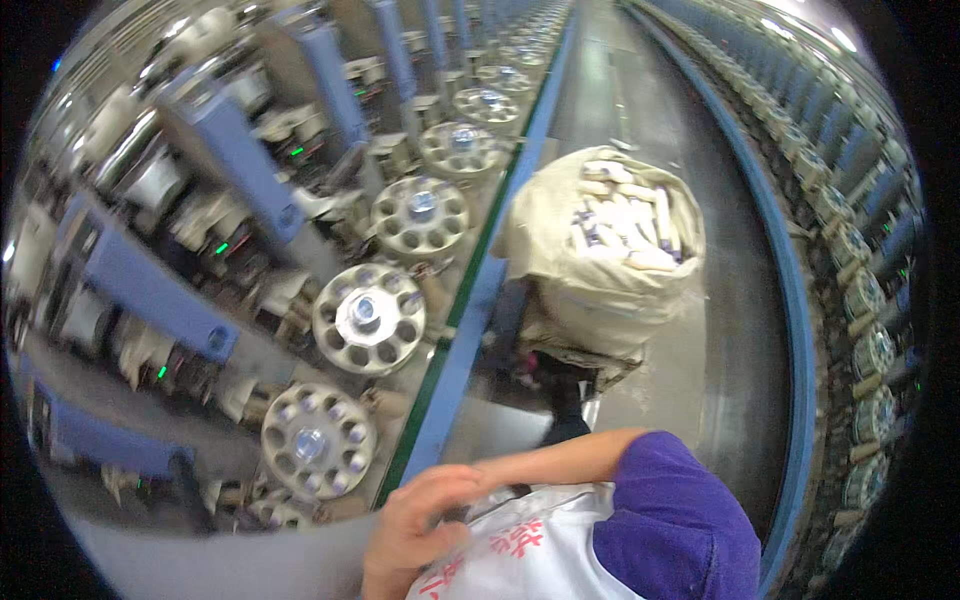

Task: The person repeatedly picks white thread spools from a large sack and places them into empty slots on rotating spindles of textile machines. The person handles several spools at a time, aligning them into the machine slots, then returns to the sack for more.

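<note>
Against white apron (530,555), bent hand (415,530).

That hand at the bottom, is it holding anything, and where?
The hand rests on the upper edge of a white cloth bag; whether it truly grips cannot be told.

hand (415,535) on white apron (530,555), sack of bobbins (600,255) ahead, round perforated magazines (368,318) along left
</note>
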Available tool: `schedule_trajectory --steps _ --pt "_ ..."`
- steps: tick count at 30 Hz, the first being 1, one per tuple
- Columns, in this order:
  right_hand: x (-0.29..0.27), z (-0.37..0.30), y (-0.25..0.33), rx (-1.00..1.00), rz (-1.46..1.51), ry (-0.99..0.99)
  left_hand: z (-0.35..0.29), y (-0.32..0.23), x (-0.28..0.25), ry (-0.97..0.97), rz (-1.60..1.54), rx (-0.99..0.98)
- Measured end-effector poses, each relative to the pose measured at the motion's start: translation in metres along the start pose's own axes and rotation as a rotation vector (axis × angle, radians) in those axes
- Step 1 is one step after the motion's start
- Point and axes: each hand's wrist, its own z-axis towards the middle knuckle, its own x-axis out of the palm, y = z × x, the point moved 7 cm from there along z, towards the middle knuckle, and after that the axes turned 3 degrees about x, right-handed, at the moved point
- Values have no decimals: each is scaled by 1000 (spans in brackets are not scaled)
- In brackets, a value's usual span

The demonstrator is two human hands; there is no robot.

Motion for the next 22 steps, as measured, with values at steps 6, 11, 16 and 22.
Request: schedule_trajectory --steps 6,11,16,22 --pt "-317 -432 129 386 -413 -1796 204 160 58 -49 -104 -337" --pt "-421 -585 160 526 -1070 -1849 445 284 144 -46 316 -137" --pt "-445 -644 135 707 -805 -1788 573 390 175 486 964 -81" --pt "-475 -627 150 613 -826 -1704 600 405 78 341 1083 -212"
